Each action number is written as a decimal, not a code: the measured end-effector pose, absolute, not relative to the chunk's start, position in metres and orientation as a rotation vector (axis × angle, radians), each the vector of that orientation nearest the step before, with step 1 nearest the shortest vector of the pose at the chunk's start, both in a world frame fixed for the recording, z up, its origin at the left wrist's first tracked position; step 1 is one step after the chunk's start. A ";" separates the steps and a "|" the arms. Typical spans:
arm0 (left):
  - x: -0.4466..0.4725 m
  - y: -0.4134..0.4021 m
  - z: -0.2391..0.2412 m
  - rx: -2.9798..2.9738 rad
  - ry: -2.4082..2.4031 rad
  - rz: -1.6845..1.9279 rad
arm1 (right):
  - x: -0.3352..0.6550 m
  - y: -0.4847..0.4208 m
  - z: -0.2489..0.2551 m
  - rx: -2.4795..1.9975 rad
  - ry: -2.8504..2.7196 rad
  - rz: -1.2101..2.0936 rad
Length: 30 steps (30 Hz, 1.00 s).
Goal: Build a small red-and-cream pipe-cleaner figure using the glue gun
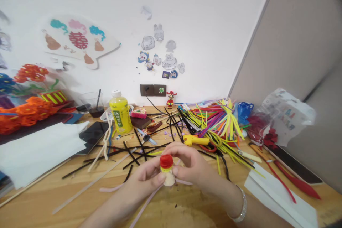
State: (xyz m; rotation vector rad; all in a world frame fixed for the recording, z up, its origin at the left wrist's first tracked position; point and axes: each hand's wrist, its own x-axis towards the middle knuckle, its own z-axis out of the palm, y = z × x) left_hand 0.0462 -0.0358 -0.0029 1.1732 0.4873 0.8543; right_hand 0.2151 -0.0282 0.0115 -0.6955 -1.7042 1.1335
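Both hands meet low in the middle of the wooden table [48, 199]. Between them is a small pipe-cleaner figure [167, 171] with a red coiled top, a yellow band and a pale beige body. My left hand [145, 178] pinches it from the left with thumb and fingers. My right hand [187, 164], with a silver bracelet on the wrist, closes round it from the right. A pale pink pipe cleaner [145, 205] trails from the figure toward me.
Black pipe cleaners [139, 149] lie scattered just beyond the hands. A heap of coloured pipe cleaners [219, 121], a yellow glue gun [195, 140], a yellow drink bottle [120, 114], a phone [92, 133], white paper sheets [37, 149] and orange flowers [24, 112] stand around.
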 end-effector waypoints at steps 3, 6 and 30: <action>0.047 -0.035 -0.003 1.177 0.490 0.871 | 0.214 -0.029 0.012 -0.714 -1.692 1.131; 0.047 -0.035 -0.004 1.157 0.492 0.873 | 0.215 -0.028 0.011 -0.737 -1.681 1.139; 0.053 -0.038 0.006 0.901 0.438 1.001 | 0.213 -0.026 0.006 -0.732 -1.608 0.976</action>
